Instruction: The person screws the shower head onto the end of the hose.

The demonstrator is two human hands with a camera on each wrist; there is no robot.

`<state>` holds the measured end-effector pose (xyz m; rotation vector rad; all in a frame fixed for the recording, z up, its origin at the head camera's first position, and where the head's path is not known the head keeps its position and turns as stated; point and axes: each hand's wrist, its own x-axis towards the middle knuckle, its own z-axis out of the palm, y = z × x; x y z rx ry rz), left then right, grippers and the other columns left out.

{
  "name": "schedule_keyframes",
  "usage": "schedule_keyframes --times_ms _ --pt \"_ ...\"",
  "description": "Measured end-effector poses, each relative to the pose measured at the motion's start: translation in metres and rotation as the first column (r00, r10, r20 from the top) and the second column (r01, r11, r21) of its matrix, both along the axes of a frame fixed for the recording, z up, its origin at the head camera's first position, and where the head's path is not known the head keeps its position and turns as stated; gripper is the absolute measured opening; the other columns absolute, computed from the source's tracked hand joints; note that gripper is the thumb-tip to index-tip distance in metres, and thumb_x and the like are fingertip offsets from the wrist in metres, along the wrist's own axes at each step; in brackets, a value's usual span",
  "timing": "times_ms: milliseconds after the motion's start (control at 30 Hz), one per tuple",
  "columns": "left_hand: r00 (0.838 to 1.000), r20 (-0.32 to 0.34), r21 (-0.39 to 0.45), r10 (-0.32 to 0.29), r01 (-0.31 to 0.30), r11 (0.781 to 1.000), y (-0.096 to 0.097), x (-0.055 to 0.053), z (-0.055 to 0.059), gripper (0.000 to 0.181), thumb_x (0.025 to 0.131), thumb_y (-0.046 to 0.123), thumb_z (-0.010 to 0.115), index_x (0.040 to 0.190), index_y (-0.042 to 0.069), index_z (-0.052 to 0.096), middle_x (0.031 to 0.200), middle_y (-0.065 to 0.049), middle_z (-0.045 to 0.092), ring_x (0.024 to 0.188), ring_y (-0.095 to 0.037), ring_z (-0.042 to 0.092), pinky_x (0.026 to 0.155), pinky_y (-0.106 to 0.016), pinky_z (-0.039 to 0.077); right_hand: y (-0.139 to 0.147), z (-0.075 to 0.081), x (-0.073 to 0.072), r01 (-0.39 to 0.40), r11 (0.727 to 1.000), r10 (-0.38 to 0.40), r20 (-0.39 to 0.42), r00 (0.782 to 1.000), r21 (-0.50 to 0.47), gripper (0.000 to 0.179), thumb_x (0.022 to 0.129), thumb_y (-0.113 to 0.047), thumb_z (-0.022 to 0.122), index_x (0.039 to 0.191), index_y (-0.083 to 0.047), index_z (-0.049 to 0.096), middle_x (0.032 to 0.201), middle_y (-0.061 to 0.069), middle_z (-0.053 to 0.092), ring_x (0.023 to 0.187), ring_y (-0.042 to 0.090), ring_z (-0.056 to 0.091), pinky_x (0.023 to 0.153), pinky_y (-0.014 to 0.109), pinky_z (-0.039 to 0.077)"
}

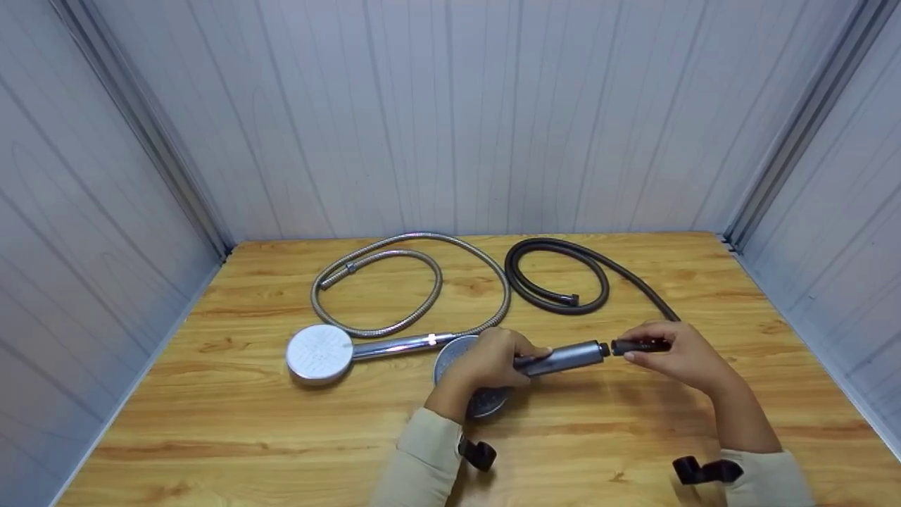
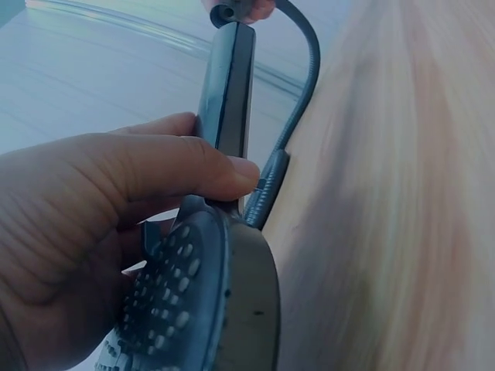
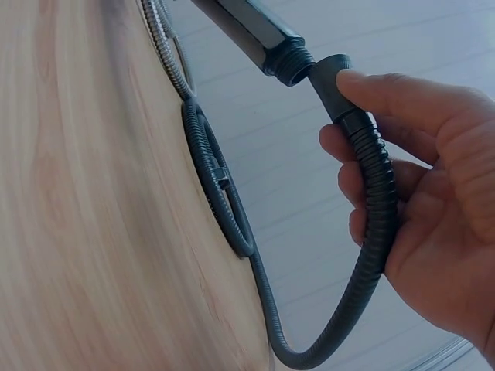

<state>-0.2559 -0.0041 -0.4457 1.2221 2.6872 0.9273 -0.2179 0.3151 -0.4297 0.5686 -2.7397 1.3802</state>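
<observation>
My left hand [image 1: 489, 359] grips a dark grey shower head [image 1: 566, 358] around the neck of its handle. In the left wrist view the shower head's nozzle face [image 2: 170, 290] shows below the fingers. My right hand [image 1: 686, 352] pinches the end fitting of a black shower hose [image 3: 375, 185] between thumb and fingers. In the right wrist view the fitting [image 3: 332, 81] sits close by the threaded end of the handle [image 3: 290, 62], slightly out of line with it. From there the hose curves down to a coil on the table.
A chrome shower head [image 1: 320, 352] lies on the wooden table [image 1: 281, 451] to the left. Its silver metal hose [image 1: 440, 282] loops behind it. The black hose's coil [image 1: 517, 282] with its other end nut [image 1: 571, 300] lies behind my hands. Pale panel walls [image 1: 450, 120] enclose the table's back and sides.
</observation>
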Motion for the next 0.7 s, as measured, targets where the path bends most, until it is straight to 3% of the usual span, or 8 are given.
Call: schedule_keyframes --times_ms 333,567,700 --pt "0.999 -0.043 0.003 -0.009 0.009 1.000 -0.0011 0.0043 0.0039 0.046 0.073 0.015 0.085 0.116 0.024 0.072 0.090 0.013 0.071 0.067 0.001 0.046 0.062 -0.015 0.039 -0.0003 -0.0027 -0.0016 -0.020 0.998 0.021 -0.018 1.000 0.052 0.024 0.086 -0.020 0.075 0.108 -0.010 0.073 0.102 0.007 0.068 0.084 0.016 0.063 0.068 0.029 0.053" --pt "0.996 -0.086 -0.017 -0.008 0.006 1.000 0.0001 0.0042 0.0040 0.045 0.073 0.018 0.086 0.116 0.025 0.072 0.084 0.014 0.069 0.063 -0.001 0.041 0.058 -0.016 0.035 -0.0008 -0.0025 -0.0014 -0.026 0.998 0.025 0.016 1.000 0.051 0.025 0.086 -0.021 0.076 0.109 -0.011 0.074 0.102 0.007 0.068 0.088 0.019 0.063 0.071 0.029 0.053" --pt "0.997 -0.075 -0.046 -0.001 -0.003 0.999 0.0001 0.0050 0.0039 0.048 0.071 0.014 0.086 0.115 0.025 0.072 0.091 0.013 0.072 0.065 -0.002 0.042 0.060 -0.016 0.035 -0.0030 -0.0045 -0.0015 -0.030 0.997 0.029 0.009 1.000 0.065 0.025 0.085 -0.022 0.077 0.108 -0.011 0.074 0.101 0.006 0.068 0.088 0.019 0.063 0.072 0.030 0.052"
